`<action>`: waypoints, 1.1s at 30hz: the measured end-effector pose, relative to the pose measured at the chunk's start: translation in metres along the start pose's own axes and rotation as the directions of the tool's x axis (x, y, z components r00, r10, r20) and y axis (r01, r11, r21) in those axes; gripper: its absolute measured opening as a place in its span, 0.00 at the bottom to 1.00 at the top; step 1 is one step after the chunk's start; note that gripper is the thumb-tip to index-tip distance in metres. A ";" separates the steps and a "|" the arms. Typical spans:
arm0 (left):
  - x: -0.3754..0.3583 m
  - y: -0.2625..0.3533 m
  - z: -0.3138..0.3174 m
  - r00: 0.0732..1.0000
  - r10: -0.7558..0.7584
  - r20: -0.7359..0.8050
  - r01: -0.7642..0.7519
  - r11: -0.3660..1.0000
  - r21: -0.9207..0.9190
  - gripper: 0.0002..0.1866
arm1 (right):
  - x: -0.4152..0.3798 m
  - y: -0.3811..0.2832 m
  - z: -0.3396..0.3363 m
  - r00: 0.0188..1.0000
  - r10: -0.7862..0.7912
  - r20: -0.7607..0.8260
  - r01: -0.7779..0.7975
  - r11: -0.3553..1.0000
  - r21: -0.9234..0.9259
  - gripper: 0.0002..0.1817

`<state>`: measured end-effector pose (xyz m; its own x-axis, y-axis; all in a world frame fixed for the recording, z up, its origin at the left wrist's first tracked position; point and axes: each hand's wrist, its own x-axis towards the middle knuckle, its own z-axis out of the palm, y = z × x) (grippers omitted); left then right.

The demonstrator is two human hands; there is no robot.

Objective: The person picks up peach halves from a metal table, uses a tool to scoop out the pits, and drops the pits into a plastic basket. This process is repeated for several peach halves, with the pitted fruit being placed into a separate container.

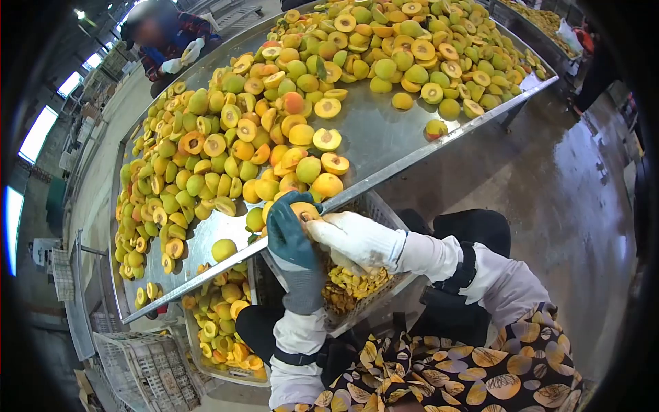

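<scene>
My left hand (294, 237), in a dark green coated glove, is closed around a halved yellow peach (305, 210) near the table's front edge. Its cut face and dark centre are turned partly toward my right hand (360, 240). That hand wears a white glove, and its fingers are pinched together against the fruit. Whatever they may hold is hidden. Just past my hands, many whole-looking and halved peaches (302, 134) lie heaped on the metal table. Below my right hand, yellow-brown fruit scraps (353, 285) fill part of a plastic crate (379, 296).
The table's raised metal rim (419, 146) runs diagonally in front of me. At lower left, a crate (233, 374) holds peach halves beside stacked grey crates (147, 364). A gloved co-worker (185, 31) is across the table; another person (597, 65) stands at right. The floor looks wet.
</scene>
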<state>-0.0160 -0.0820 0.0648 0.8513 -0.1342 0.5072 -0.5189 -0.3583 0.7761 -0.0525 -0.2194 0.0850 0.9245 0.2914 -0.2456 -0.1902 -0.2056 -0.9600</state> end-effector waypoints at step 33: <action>-0.006 0.001 0.006 0.979 -0.081 0.187 0.163 0.862 -0.480 0.28 | -0.014 0.019 -0.020 0.896 0.105 0.432 -0.394 0.638 0.661 0.27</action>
<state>-0.0212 -0.0873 0.0599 0.8900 -0.2753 0.3634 -0.3456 0.1123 0.9316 -0.0623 -0.2460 0.0726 0.6654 0.6433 -0.3786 -0.7039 0.3719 -0.6052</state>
